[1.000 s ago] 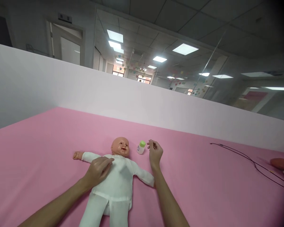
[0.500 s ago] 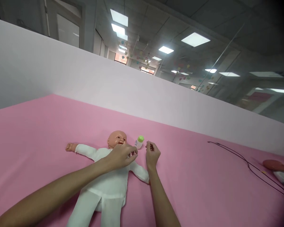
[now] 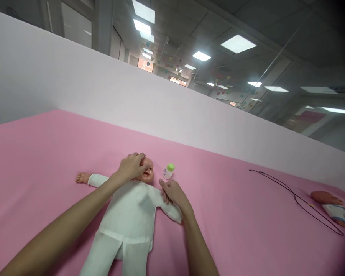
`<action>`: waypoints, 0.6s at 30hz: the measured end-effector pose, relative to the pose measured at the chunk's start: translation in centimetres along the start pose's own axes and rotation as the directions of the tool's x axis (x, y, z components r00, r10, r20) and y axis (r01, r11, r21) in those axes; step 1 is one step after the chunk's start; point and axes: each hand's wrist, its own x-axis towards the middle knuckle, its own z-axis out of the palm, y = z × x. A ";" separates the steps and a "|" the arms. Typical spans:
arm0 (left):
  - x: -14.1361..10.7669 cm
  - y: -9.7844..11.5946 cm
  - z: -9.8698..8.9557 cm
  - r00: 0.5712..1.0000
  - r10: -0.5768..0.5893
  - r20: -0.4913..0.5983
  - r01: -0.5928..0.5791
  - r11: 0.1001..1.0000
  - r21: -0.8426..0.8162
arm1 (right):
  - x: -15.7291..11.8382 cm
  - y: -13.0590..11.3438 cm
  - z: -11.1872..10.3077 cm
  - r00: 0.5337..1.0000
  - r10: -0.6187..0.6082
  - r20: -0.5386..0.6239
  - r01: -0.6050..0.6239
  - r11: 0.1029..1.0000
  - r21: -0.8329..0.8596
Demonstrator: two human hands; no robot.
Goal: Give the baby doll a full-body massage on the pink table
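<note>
A bald doll in white clothes (image 3: 128,216) lies face up on the pink surface (image 3: 224,199), its arms spread. My left hand (image 3: 132,165) is at the side of the doll's head, its thumb across the forehead and its fingers curved round the top. Over the doll's arm on the right is my right hand (image 3: 172,191), fingers loosely bent and thumb held apart, with no object visible in it. A small bottle with a green cap (image 3: 169,171) stands beside the head, just beyond my right thumb.
A thin black cable (image 3: 287,188) lies in a loop on the right. Past it, at the right edge, is another doll (image 3: 326,197), partly cut off. A white wall (image 3: 161,111) rises behind the pink surface.
My left hand has moved from the doll's chest up and left to its head. My right hand has shifted left and down over the doll's arm, its thumb now spread. The view has shifted slightly.
</note>
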 end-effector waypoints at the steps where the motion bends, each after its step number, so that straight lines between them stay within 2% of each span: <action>1: 0.1 -0.3 0.1 0.997 -0.033 0.063 0.033 0.999 -0.010 | -0.7 -0.4 -0.1 0.990 0.080 0.119 -0.081 0.997 0.007; 4: 0.4 -1.2 0.4 0.970 -0.098 0.223 0.117 0.990 -0.076 | -3.0 -0.8 0.1 0.916 0.197 0.350 -0.204 0.979 -0.018; 6: 0.6 -1.8 0.5 0.945 -0.106 0.308 0.149 0.982 -0.118 | -4.3 -0.7 0.8 0.883 0.193 0.428 -0.213 0.977 -0.001; 7: 0.6 -2.2 0.6 0.932 -0.105 0.347 0.160 0.978 -0.132 | -4.9 -0.5 1.3 0.887 0.175 0.427 -0.202 0.979 0.017; 9: 0.8 -2.9 0.7 0.910 -0.082 0.407 0.158 0.975 -0.156 | -5.9 -0.3 2.7 0.943 0.107 0.316 -0.136 0.988 0.069; 11: 1.0 -3.5 1.0 0.899 -0.052 0.435 0.142 0.974 -0.176 | -6.8 0.0 4.4 0.991 0.035 0.129 -0.056 0.984 0.167; 13: 1.1 -3.8 1.3 0.906 -0.016 0.424 0.120 0.968 -0.220 | -7.5 0.3 6.2 1.000 0.011 0.003 -0.011 0.948 0.319; 16: 1.3 -3.8 1.7 0.927 0.011 0.375 0.128 0.931 -0.342 | -7.9 0.9 8.5 0.990 0.125 -0.063 -0.067 0.818 0.572; 18: 1.3 -3.6 1.5 0.935 0.025 0.353 0.151 0.875 -0.461 | -7.9 1.0 9.5 0.985 0.143 -0.097 -0.040 0.733 0.679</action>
